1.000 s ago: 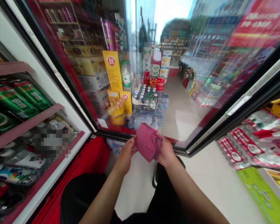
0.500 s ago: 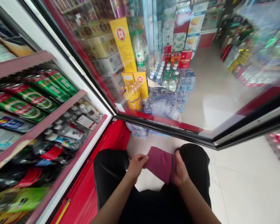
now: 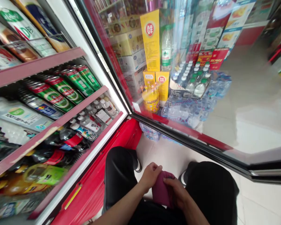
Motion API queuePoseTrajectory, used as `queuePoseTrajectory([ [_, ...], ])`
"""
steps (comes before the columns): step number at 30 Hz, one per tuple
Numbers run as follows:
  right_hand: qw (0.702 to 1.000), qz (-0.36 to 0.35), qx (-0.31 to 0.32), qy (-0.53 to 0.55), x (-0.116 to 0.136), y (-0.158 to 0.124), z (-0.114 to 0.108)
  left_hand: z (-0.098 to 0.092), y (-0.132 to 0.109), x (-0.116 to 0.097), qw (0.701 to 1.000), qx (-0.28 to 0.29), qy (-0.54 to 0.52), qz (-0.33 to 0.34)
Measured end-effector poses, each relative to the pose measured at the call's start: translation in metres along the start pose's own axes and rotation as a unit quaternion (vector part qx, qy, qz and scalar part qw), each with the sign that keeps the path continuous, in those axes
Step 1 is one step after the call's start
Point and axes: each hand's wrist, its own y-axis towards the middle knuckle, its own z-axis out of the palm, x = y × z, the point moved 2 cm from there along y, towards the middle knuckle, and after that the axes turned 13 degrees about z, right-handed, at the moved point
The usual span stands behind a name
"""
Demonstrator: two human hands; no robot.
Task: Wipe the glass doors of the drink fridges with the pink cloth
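Between my knees is a folded purple cloth (image 3: 161, 191), with a dark edging along one side. My left hand (image 3: 152, 175) pinches its upper left corner between thumb and fingers. On the other side, my right hand (image 3: 176, 190) grips the cloth, thumb on top near the dark edge and the remaining fingers partly hidden behind it. Both hands are low in front of my body, below the open glass door (image 3: 189, 78) and to the right of the drinks cooler's red base (image 3: 93, 175).
To the left, cooler shelves (image 3: 67, 115) hold green cans (image 3: 58, 97) and several bottles. The door's black frame (image 3: 189, 142) crosses ahead of my knees. Through the glass stand yellow boxes (image 3: 150, 40), packs of water bottles (image 3: 184, 109) and red boxes (image 3: 219, 58).
The view has turned left, showing more of the cooler shelves. The cloth has moved lower and nearer my body, and my right hand has shifted from its side edge to grip over its top.
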Motion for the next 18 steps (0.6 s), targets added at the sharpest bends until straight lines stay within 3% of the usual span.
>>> queuePoseTrajectory([
  [10,0.988,-0.044,-0.132,0.063,-0.009,0.021,-0.020,0.020,0.013,0.029,0.996,0.044,0.016,-0.081],
  [18,0.968,-0.028,-0.250,-0.022,-0.009,0.032,-0.032,0.038,0.023,0.059,0.992,0.073,-0.008,-0.104],
])
